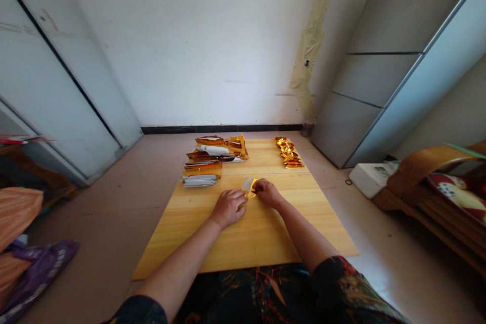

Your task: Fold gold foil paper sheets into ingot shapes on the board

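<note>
While the right hand point(267, 193) pinches a yellow-and-white packet point(248, 184) at its right edge, the left hand point(229, 207) meets its near-left corner, grip unclear. The pale part points wallward, long axis partly hidden; gold foil packets point(289, 153) lie beyond the grip, rightward.

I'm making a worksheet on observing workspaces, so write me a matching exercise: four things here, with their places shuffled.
1. yellow-and-white piece
2. shiny gold bundle
3. row of brown and white sheets
4. purple bag

A. right side of the wooden board
B. lower left, off the board
C. between left hand and right hand
D. left side of the board

Pairs: 1-C, 2-A, 3-D, 4-B
</note>
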Demonstrator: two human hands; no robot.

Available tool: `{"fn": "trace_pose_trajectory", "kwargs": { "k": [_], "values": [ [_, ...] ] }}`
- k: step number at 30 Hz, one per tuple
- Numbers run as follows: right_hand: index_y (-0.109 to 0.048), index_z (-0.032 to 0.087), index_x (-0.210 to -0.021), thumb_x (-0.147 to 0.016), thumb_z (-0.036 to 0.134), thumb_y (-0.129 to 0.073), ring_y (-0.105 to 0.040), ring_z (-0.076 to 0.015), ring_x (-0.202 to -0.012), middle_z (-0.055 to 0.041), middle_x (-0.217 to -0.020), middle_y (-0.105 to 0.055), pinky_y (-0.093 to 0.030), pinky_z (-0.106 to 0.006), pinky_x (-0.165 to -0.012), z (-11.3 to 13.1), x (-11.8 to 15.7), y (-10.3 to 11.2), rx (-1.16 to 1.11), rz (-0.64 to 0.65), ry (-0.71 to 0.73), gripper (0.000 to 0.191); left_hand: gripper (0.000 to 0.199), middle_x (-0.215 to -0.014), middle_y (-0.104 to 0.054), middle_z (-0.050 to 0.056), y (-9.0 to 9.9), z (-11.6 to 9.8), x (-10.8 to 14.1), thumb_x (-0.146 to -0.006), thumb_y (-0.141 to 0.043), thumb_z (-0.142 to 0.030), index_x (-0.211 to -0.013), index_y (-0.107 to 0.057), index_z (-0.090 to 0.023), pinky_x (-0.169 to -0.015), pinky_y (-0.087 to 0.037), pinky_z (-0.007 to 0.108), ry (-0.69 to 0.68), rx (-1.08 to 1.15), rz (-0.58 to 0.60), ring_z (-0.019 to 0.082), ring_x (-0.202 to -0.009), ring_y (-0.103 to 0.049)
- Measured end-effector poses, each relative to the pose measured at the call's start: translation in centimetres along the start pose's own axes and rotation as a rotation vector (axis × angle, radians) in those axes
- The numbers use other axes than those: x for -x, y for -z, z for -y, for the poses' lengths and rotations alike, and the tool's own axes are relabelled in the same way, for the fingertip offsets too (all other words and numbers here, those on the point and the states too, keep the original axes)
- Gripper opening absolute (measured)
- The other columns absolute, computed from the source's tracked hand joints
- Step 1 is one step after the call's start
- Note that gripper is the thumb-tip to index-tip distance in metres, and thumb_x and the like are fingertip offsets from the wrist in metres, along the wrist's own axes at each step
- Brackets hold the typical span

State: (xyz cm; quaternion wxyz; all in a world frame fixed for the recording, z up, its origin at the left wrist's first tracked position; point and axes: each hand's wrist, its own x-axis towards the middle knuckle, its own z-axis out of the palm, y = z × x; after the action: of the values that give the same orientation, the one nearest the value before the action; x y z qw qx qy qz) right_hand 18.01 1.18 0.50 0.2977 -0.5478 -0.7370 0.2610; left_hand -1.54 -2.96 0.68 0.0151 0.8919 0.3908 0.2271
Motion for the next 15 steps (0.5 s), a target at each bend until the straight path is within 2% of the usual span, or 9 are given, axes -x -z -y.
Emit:
{"fn": "trace_pose_trajectory", "kwargs": {
  "k": [5,9,11,15],
  "values": [
    [-0.059,0.017,-0.072,-0.062,0.008,-0.062,-0.052,-0.0107,-0.071,0.0011,-0.079,-0.055,-0.042,-0.021,-0.067,1.1,0.3,0.0,0.060,0.037,0.051,0.013,0.028,-0.113,-0.064,0.005,0.0,-0.1,0.0,-0.076,-0.057,-0.024,-0.102,-0.066,-0.026,-0.091,-0.044,0.039,0.003,-0.007,-0.001,0.022,-0.105,-0.057],
    [-0.060,0.017,-0.075,-0.064,0.005,-0.060,-0.052,-0.0106,-0.073,-0.0005,-0.084,-0.057,-0.042,-0.021,-0.068,1.1,0.1,-0.1,0.096,0.037,0.034,0.016,0.025,-0.112,-0.065,0.004,0.2,-0.2,-0.1,-0.076,-0.058,-0.023,-0.099,-0.067,-0.026,-0.090,-0.043,0.039,0.016,-0.003,0.007,0.022,-0.105,-0.057],
    [-0.062,0.016,-0.079,-0.068,0.002,-0.055,-0.054,-0.0110,-0.076,-0.0022,-0.086,-0.059,-0.041,-0.021,-0.071,0.9,-0.1,0.1,0.152,0.041,0.022,0.019,0.019,-0.109,-0.066,0.004,0.3,-0.4,-0.4,-0.077,-0.057,-0.024,-0.093,-0.068,-0.025,-0.087,-0.043,0.037,0.036,-0.003,0.008,0.021,-0.101,-0.058],
    [-0.066,0.019,-0.087,-0.082,0.011,-0.049,-0.053,-0.0147,-0.093,-0.0042,-0.097,-0.064,-0.037,-0.026,-0.083,0.9,0.0,1.0,0.350,0.040,0.156,0.019,0.013,-0.090,-0.069,0.004,0.6,-1.1,-1.4,-0.081,-0.055,-0.024,-0.075,-0.067,-0.021,-0.080,-0.041,0.035,0.117,-0.059,0.004,0.018,-0.086,-0.060]
  ]
}}
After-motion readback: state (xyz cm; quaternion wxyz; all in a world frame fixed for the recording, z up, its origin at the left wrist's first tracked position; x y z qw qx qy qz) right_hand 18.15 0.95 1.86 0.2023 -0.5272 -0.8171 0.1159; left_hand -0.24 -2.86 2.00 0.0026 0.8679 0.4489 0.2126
